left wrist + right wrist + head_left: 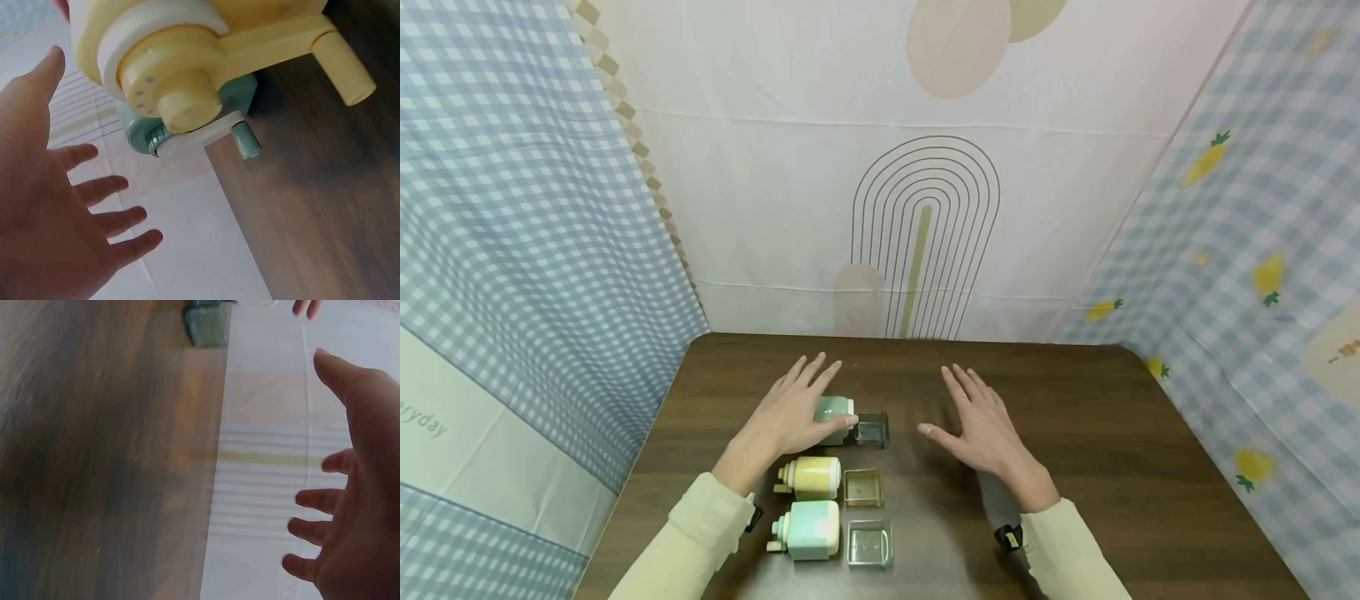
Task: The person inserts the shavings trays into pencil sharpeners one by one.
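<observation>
While both hands are held out above the brown table [1097, 467], three clear bins stand in a column on it, each just right of a crank sharpener as the head view shows them. Farthest from the person is the smoky dark bin [872, 431], next to the dark green sharpener [833, 407]; then comes the amber bin [861, 498] beside the yellow sharpener [815, 478]; nearest is the pale green bin [868, 557] beside the mint sharpener [811, 531]. All three bins have their tops uncovered, and their floors show from above. A small mark sits near the middle of the amber and pale floors; whether it is moulded in or a loose bit, I cannot tell. The left hand [790, 417] has its fingers stretched and spread, gripping nothing, and its thumb crosses in front of the dark green sharpener; the head view does not settle whether they touch. From the left wrist, a gap shows between that hand and the yellow sharpener, whose yellow crank [281, 44] reaches sideways, with the pale crank arm [203, 136] of the dark green sharpener beyond it. The right hand [988, 429] is well apart from the bins, over bare wood, its fingers extended, its thumb held away from them, and nothing in its grasp.
</observation>
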The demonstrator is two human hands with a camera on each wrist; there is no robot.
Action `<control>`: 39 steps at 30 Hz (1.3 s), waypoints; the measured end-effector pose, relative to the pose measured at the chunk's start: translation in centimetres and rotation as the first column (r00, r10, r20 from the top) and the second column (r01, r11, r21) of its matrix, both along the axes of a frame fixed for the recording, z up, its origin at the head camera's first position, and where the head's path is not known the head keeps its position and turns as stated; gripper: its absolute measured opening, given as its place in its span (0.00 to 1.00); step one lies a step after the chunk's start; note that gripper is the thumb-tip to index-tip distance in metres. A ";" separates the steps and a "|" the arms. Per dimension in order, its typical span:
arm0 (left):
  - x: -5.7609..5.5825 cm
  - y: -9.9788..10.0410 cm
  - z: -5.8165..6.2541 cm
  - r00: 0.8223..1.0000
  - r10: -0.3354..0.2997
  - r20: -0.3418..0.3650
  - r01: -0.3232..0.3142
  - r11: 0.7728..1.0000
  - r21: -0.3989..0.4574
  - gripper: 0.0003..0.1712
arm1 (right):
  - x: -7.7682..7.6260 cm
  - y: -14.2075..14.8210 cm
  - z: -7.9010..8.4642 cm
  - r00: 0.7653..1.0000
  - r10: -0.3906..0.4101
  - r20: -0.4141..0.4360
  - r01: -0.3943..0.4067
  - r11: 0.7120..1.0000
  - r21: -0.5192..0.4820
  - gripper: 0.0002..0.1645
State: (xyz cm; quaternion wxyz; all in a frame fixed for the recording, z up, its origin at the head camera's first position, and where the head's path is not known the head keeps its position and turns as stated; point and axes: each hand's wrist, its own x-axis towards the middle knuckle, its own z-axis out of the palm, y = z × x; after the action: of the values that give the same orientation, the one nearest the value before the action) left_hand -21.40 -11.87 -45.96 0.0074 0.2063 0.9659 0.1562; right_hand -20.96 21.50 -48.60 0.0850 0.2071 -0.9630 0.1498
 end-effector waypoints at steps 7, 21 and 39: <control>-0.7 0.8 0.5 0.997 -0.059 0.057 0.062 0.997 -0.049 0.55 | -0.2 -3.2 -0.4 0.988 0.143 0.062 -0.145 0.989 0.028 0.58; -1.8 3.2 0.4 0.970 -0.009 0.243 0.062 0.976 -0.210 0.50 | -1.7 -7.4 -2.4 0.966 0.238 0.102 -0.252 0.952 0.173 0.48; -1.8 3.0 -0.7 0.980 -0.083 0.181 0.115 0.978 -0.175 0.36 | -2.1 -8.1 -3.9 0.956 0.274 0.103 -0.276 0.961 0.012 0.37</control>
State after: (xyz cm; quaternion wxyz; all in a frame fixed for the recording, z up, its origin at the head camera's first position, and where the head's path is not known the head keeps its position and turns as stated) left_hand -23.17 -8.92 -46.67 0.1178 0.2384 0.9605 0.0825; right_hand -23.02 13.40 -52.52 0.0120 0.3323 -0.9298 0.1576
